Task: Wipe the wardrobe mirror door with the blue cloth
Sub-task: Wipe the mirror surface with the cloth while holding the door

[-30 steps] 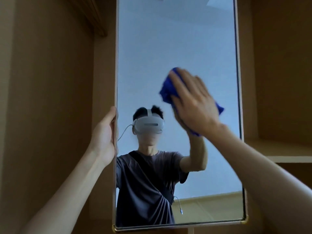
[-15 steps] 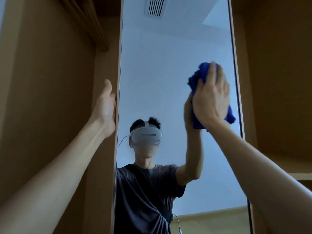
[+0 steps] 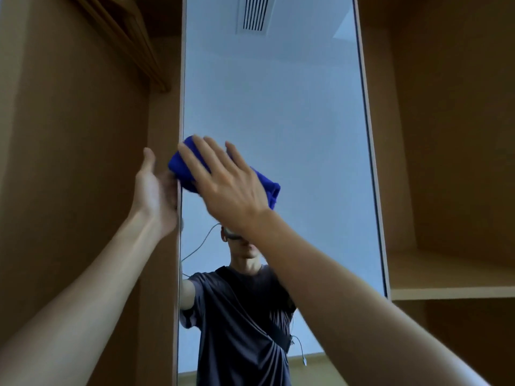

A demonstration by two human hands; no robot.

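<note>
right hand (image 3: 228, 188) and blue cloth (image 3: 184, 168) swept to mirror's left edge

Bare forearms, dark short-sleeved T-shirt (image 3: 239, 324)

Wooden wardrobe shelf (image 3: 451, 292) at right, beside the mirror door (image 3: 278, 107).

The cloth (image 3: 181, 174) lay against the mirror door (image 3: 278, 121) near its left edge, under the right hand (image 3: 231, 188). The left hand (image 3: 156, 196) held that edge. A shelf (image 3: 451, 292) stood right of the door.
</note>
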